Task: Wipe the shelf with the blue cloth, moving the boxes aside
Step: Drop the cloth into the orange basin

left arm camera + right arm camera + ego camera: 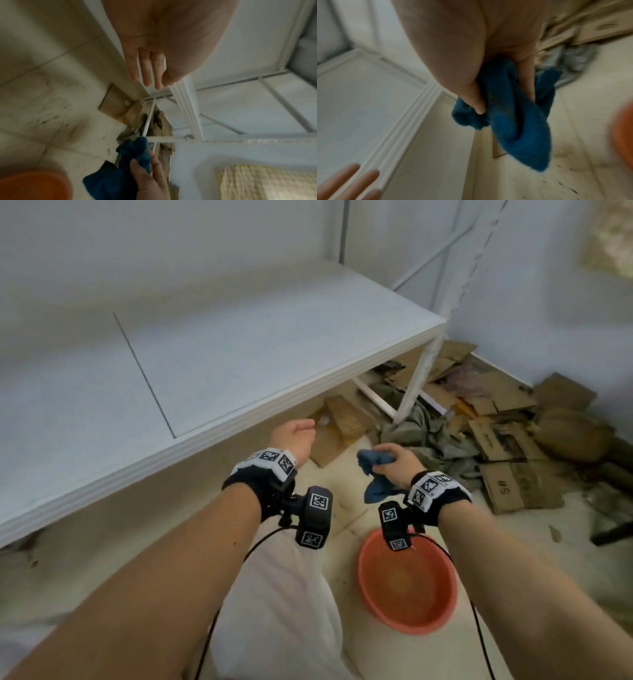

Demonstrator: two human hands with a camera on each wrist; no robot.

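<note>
In the head view my right hand point(397, 463) grips a bunched blue cloth point(371, 474) in the air, below and in front of the white shelf point(239, 354). The right wrist view shows thumb and fingers curled round the cloth point(510, 121), whose loose end hangs down. My left hand point(296, 434) hovers just off the shelf's front edge point(191, 450) and holds nothing. Its fingers point(145, 70) are straight and close together. The stretch of shelf top in view is bare, with a thin seam across it.
An orange basin point(407, 580) stands on the tiled floor under my right wrist. Flattened cardboard point(507, 440) and rags point(428, 436) lie heaped on the floor at right and under the shelf. A white shelf post point(418, 381) rises at the shelf's right corner.
</note>
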